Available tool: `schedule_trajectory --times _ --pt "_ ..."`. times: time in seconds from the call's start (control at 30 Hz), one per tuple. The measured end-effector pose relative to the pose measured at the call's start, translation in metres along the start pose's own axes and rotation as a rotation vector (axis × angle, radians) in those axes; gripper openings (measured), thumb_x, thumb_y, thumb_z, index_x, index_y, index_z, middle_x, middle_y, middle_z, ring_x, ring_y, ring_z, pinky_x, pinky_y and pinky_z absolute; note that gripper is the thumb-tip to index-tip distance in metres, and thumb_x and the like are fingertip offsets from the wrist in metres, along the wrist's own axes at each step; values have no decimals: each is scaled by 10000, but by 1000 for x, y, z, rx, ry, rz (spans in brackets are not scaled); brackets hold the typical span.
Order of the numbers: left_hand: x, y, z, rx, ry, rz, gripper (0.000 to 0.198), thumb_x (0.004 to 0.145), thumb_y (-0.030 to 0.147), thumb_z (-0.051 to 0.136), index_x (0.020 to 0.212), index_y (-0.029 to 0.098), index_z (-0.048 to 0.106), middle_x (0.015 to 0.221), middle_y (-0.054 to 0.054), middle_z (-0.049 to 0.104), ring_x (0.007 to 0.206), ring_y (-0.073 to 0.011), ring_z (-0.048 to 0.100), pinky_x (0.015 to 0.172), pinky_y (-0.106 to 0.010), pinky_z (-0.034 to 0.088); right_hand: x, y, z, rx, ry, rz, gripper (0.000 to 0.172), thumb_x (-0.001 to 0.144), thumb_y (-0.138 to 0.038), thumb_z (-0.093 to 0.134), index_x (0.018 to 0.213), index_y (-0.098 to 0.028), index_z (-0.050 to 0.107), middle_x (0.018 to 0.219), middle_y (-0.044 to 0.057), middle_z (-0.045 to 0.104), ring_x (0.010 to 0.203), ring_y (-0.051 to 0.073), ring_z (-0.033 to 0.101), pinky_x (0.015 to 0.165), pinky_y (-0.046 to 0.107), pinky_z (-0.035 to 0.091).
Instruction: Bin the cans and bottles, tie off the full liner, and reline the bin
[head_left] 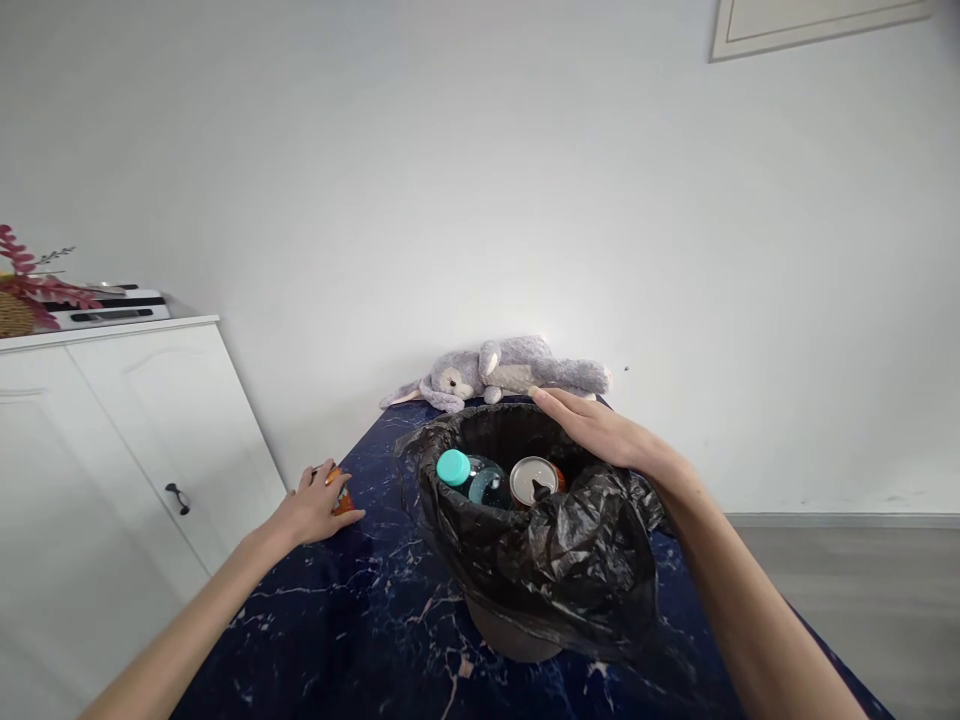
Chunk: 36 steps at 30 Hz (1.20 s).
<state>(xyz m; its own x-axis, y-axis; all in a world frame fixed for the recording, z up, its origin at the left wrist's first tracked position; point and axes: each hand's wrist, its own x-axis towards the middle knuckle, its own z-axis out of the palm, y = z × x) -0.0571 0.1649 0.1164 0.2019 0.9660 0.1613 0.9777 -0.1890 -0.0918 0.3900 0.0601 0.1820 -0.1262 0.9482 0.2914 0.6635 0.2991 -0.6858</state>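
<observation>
A bin (516,640) lined with a black plastic bag (592,560) stands upright on the dark blue marbled table. Inside it are a clear bottle with a turquoise cap (453,467) and a drink can (534,478), its opened top facing up. My left hand (319,505) is at the table's left edge, its fingers curled round a small orange item (343,492); the hand covers most of it, so its kind does not show. Stretched out flat, my right hand (592,425) rests over the bag's far right rim, holding nothing.
Behind the bin, a grey plush bunny (517,368) lies on its side against the wall. To the left is a white cabinet (135,440) with a black handle, a pink plant (37,280) and a white device (112,312) on top. Grey floor shows at right.
</observation>
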Motion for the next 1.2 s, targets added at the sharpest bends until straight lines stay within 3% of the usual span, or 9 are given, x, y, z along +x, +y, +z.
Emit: schedule_trajectory --times 0.17,0.33,0.5,0.67,0.8,0.93,1.03,1.13,1.2 --pt "-10 -7 17 -36 55 -18 777 969 580 382 1585 116 473 1481 -263 584 1274 -465 592 1028 -549 485 1 0 0 1 1 -2 804 1016 -796 294 1535 -260 592 1596 80 573 1499 400 496 1297 613 298" --pt "-9 -10 28 -99 68 -20 811 945 661 411 1524 106 530 1435 -263 622 1296 -482 587 1036 -563 491 1 0 0 10 -1 -11 765 1028 -783 300 1513 -278 609 1574 71 597 1490 382 513 1294 618 300" --pt "-21 7 52 -158 20 3 731 923 620 493 1487 159 551 1453 -204 633 1233 -383 683 1001 -438 552 2 1 1 20 3 -24 778 1027 -792 305 1506 -262 611 1573 78 599 1493 361 514 1296 582 312" --pt "-39 23 65 -114 16 -84 888 889 641 480 1607 124 400 1637 -276 405 1357 -507 569 922 -543 573 3 2 2 27 9 -36 747 1028 -796 330 1474 -281 635 1559 76 614 1463 357 548 1264 571 363" --pt "-44 21 59 -100 -39 -182 962 851 636 523 1583 24 404 1406 -356 585 1127 -556 685 803 -593 577 3 2 1 21 11 -32 746 1033 -785 344 1464 -250 636 1536 105 633 1435 361 575 1246 571 380" --pt "-35 28 8 -144 29 -149 822 974 584 399 1601 54 352 1411 -307 608 1154 -461 700 876 -549 587 3 1 2 28 22 -38 728 1033 -778 356 1456 -258 641 1534 94 635 1438 352 572 1251 557 379" --pt "-35 64 -63 -351 466 -43 765 972 636 533 1549 145 427 1480 -238 601 1298 -435 634 1063 -575 534 3 1 3 38 35 -39 748 1030 -776 372 1487 -238 617 1515 111 650 1423 357 587 1252 559 379" --pt "-44 122 -130 -526 889 157 583 974 517 673 1457 237 506 1426 -136 651 1357 -332 611 1199 -512 456 2 1 4 49 60 -39 758 1028 -773 384 1502 -224 604 1487 126 670 1407 363 600 1241 553 392" --pt "-48 162 -159 -650 928 402 536 971 425 719 1430 250 505 1386 -105 664 1289 -272 654 1157 -440 505 3 2 4 58 95 -39 728 1030 -768 385 1478 -245 621 1464 112 688 1406 365 600 1233 555 397"
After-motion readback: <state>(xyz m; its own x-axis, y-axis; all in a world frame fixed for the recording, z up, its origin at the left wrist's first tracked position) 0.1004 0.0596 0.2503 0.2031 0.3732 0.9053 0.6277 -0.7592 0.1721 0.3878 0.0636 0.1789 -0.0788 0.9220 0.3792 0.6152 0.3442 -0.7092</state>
